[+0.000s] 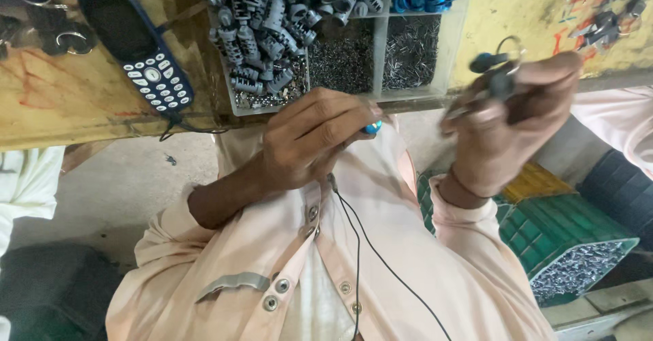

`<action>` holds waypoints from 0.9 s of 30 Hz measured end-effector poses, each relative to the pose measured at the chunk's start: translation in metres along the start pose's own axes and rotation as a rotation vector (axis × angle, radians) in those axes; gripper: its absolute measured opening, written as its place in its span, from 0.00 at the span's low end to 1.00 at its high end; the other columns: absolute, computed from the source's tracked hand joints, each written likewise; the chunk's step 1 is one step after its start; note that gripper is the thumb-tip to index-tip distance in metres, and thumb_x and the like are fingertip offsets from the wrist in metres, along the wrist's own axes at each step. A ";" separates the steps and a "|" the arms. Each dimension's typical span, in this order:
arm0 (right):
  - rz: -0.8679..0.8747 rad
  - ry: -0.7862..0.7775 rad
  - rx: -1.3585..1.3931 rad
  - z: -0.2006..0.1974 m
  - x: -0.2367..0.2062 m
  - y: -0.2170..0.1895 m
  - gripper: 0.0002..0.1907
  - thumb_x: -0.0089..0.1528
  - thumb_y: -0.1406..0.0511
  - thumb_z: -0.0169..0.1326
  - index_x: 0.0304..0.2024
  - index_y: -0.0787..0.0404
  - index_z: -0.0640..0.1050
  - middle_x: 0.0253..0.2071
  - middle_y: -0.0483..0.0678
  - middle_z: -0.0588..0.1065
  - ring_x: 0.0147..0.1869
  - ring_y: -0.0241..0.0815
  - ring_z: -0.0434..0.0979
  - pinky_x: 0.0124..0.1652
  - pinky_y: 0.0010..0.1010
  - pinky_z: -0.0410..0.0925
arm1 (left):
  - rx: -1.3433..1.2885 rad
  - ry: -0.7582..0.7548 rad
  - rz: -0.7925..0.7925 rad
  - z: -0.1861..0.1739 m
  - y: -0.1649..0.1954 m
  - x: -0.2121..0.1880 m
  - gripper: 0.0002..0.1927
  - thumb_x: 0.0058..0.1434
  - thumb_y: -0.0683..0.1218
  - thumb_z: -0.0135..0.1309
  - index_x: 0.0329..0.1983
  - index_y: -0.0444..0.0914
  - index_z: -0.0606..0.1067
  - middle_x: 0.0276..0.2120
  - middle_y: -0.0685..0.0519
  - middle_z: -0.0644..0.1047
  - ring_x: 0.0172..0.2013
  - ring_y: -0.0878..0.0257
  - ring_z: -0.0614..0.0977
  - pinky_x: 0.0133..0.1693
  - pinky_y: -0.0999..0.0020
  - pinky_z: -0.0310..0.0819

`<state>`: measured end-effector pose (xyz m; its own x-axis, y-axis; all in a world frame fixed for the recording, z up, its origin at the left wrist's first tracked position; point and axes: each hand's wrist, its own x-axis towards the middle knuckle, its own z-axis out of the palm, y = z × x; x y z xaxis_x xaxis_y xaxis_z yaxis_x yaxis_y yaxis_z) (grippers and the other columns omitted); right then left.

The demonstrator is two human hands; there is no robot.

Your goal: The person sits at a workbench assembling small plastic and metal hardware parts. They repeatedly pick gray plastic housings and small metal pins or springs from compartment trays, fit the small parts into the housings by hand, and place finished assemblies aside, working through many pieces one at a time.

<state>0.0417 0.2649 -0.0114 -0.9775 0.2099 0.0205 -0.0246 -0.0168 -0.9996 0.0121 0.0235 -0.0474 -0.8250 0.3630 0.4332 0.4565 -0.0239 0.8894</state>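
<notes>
Head view: my left hand [309, 137] pinches a blue bead [372, 127] just below the parts tray [449, 48], close for picking. My right hand [513, 120] grips a dark key-ring clip [495, 75], raised for sight.

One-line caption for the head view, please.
Left hand pinches a small blue part; right hand holds a dark ringed piece by a parts tray.

Left hand [309, 137] pinches blue piece [372, 127], perhaps a ring.
</notes>
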 end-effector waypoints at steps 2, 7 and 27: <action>-0.193 -0.025 -0.176 0.018 -0.018 0.012 0.24 0.69 0.73 0.65 0.59 0.62 0.65 0.40 0.54 0.72 0.32 0.42 0.72 0.32 0.31 0.67 | 0.079 0.006 0.021 -0.001 0.003 0.000 0.19 0.66 0.32 0.64 0.57 0.30 0.73 0.50 0.45 0.78 0.50 0.51 0.83 0.48 0.62 0.83; -0.316 -0.338 -0.491 0.013 -0.022 0.018 0.36 0.58 0.78 0.69 0.63 0.62 0.63 0.46 0.54 0.77 0.35 0.38 0.78 0.31 0.23 0.69 | 0.167 0.002 0.012 -0.008 0.010 0.000 0.21 0.62 0.30 0.64 0.57 0.27 0.73 0.46 0.42 0.77 0.45 0.48 0.82 0.46 0.56 0.81; -0.171 -0.967 -0.730 0.044 0.097 -0.065 0.31 0.57 0.63 0.68 0.58 0.64 0.69 0.43 0.52 0.79 0.40 0.41 0.81 0.37 0.29 0.73 | 0.001 -0.067 -0.269 -0.038 0.024 -0.003 0.04 0.64 0.44 0.65 0.36 0.39 0.81 0.29 0.52 0.82 0.28 0.60 0.82 0.32 0.63 0.73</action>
<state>-0.0605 0.2432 0.0569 -0.7341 -0.6621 -0.1510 -0.3483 0.5579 -0.7532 0.0130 -0.0131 -0.0217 -0.8929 0.4166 0.1710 0.2246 0.0829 0.9709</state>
